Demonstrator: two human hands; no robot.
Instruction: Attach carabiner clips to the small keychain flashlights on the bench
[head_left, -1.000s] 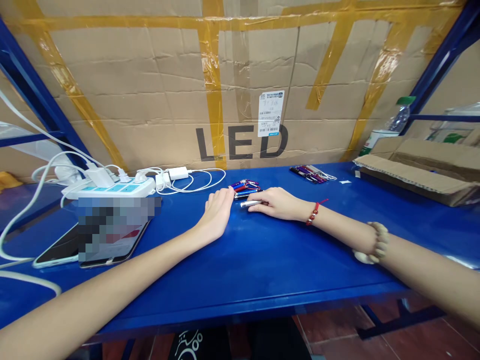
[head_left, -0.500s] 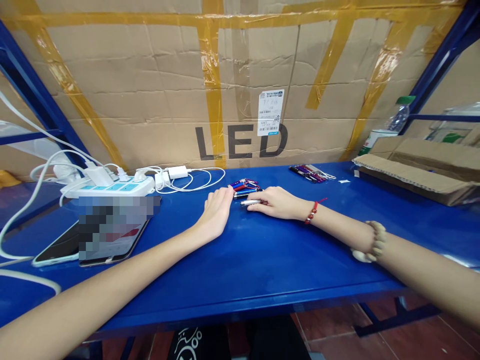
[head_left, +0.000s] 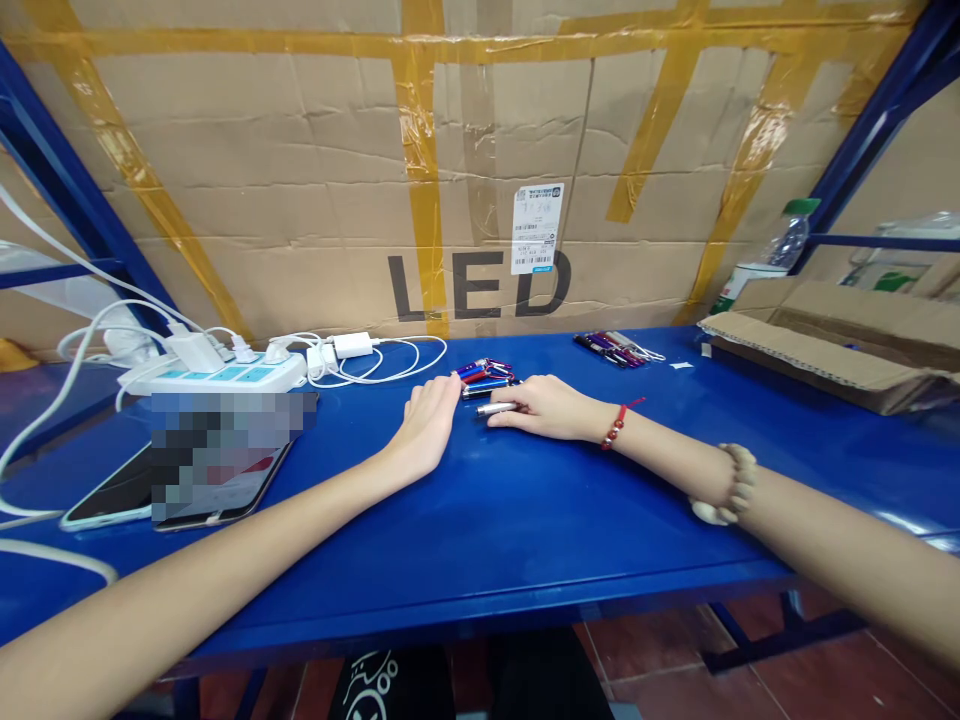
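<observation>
My right hand (head_left: 546, 408) is closed around a small silver keychain flashlight (head_left: 496, 408), whose end sticks out to the left, just above the blue tabletop. Behind it lies a small row of similar slim metal flashlights (head_left: 486, 376) in blue, red and dark finishes, with carabiner clips at their right ends. My left hand (head_left: 427, 425) stands on its edge at the left end of this row, fingers stretched out and holding nothing. Its fingertips are against or very near the flashlights' ends.
A second bunch of flashlights (head_left: 615, 348) lies farther right at the back. At left are two phones (head_left: 225, 470), a white power strip (head_left: 232, 375) and looping cables. An open carton (head_left: 817, 350) and a plastic bottle (head_left: 772, 250) stand at right. A large cardboard box (head_left: 315, 200) walls off the back.
The view has shifted slightly, moving the whole scene a little left. Both hands keep nearly the same pose beside the flashlights, the right one still gripping the silver flashlight.
</observation>
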